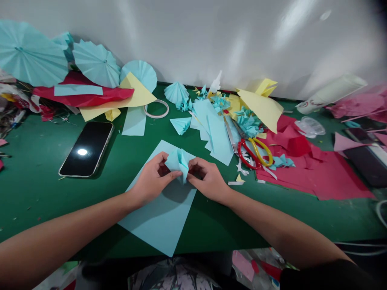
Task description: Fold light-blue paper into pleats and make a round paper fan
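A small piece of folded light-blue paper (177,162) is held up between my two hands, its pleats standing upright. My left hand (155,175) pinches it from the left, thumb across its lower front. On the other side, the fingertips and thumb of my right hand (208,177) close on its right edge. Below both hands a flat light-blue sheet (163,217) lies at an angle on the green table (229,225). Scissors (254,152) with one red and one yellow handle rest to the right, near stacked light-blue paper strips (216,129).
A phone (87,149) lies at left. Pleated blue paper fans (96,62) stand against the wall, with a tape roll (156,108) in front. A glue bottle (215,82) stands behind blue scraps. Red paper sheets (314,173) and a second dark phone (367,161) are at right.
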### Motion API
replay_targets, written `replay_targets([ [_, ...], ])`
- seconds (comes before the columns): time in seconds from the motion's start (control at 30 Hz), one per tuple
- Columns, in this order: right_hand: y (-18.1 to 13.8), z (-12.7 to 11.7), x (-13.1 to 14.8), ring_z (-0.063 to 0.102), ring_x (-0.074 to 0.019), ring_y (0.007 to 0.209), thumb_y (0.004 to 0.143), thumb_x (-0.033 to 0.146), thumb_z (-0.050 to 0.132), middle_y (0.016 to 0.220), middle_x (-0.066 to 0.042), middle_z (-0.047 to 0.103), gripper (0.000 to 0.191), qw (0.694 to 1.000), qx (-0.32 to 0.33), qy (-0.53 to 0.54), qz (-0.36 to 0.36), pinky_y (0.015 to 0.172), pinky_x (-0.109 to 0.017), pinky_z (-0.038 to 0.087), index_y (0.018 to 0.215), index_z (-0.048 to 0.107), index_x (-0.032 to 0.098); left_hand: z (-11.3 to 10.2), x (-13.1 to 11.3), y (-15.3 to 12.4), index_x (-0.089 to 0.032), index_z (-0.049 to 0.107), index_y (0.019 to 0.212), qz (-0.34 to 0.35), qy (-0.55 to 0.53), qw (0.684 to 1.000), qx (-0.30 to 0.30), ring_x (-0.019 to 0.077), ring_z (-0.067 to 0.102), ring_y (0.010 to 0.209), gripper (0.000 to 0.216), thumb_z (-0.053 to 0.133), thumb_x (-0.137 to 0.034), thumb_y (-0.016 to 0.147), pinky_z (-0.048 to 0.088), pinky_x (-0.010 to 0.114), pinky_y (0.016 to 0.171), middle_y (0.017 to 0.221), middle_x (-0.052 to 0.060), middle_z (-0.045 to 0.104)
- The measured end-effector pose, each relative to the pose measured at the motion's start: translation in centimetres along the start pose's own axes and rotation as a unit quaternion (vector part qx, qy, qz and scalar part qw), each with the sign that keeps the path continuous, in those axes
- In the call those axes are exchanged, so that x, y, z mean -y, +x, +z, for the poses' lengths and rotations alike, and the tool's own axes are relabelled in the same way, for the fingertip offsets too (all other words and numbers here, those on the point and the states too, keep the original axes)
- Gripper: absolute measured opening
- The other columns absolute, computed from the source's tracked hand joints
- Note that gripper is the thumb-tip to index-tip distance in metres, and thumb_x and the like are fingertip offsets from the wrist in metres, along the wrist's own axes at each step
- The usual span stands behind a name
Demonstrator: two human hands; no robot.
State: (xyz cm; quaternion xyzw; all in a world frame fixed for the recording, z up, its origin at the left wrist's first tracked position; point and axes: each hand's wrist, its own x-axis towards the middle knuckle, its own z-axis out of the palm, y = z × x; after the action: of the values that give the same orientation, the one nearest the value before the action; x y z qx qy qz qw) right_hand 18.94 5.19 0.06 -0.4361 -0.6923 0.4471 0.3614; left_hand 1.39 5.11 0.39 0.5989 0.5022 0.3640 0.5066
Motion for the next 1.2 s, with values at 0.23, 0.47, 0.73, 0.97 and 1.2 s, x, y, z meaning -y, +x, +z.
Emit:
replay_targets([
  [0.23,-0.20,-0.02,0.09,0.056,-0.0099,0.062,0.072,0.017,0.054,0.071,0.001,0.057,0.019,1.000,0.019,-0.005,-0.005,0.056,-0.023,0.046,0.090,0.047,0.020,0.02,0.20,0.07,-0.019,0.055,0.090,-0.006,0.017,1.000,0.012,0.0161,0.063,0.070,0.028,0.068,-0.032,0.069,0.051,0.027,0.059,0.080,0.001,0.066],
  [0.47,-0.22,-0.10,0.09,0.052,-0.0082,0.056,0.073,0.016,0.053,0.067,0.006,0.054,0.035,0.997,0.070,0.000,0.007,0.054,-0.023,0.043,0.102,0.035,0.022,0.10,0.78,0.21,-0.018,0.056,0.095,-0.034,-0.060,0.998,-0.005,0.0171,0.064,0.074,0.033,0.068,-0.036,0.070,0.052,0.030,0.064,0.084,0.003,0.067],
  [0.73,-0.42,0.05,-0.07,0.051,-0.0081,0.059,0.077,0.017,0.051,0.069,0.006,0.050,0.037,0.997,0.060,0.045,-0.015,0.055,-0.023,0.042,0.107,0.030,0.022,0.19,0.69,0.33,-0.018,0.057,0.093,-0.054,-0.107,0.993,-0.018,0.0175,0.064,0.075,0.033,0.069,-0.034,0.067,0.052,0.030,0.066,0.083,0.003,0.067],
  [0.97,-0.30,-0.03,0.50,0.057,-0.0102,0.058,0.076,0.024,0.058,0.064,0.003,0.059,0.028,0.997,0.045,-0.051,0.020,0.055,-0.023,0.044,0.099,0.042,0.020,0.40,0.73,0.25,-0.016,0.057,0.091,-0.062,-0.163,0.984,-0.039,0.0164,0.064,0.077,0.034,0.072,-0.031,0.065,0.051,0.028,0.070,0.084,0.003,0.067],
  [1.2,-0.10,0.04,0.31,0.057,-0.0091,0.047,0.079,0.029,0.055,0.057,-0.001,0.062,0.016,0.998,0.042,0.002,0.051,0.046,-0.020,0.045,0.067,0.052,0.017,0.68,0.91,0.32,-0.016,0.056,0.083,-0.059,-0.270,0.960,-0.052,0.0095,0.061,0.070,0.028,0.075,-0.024,0.064,0.049,0.020,0.066,0.074,-0.003,0.064],
])
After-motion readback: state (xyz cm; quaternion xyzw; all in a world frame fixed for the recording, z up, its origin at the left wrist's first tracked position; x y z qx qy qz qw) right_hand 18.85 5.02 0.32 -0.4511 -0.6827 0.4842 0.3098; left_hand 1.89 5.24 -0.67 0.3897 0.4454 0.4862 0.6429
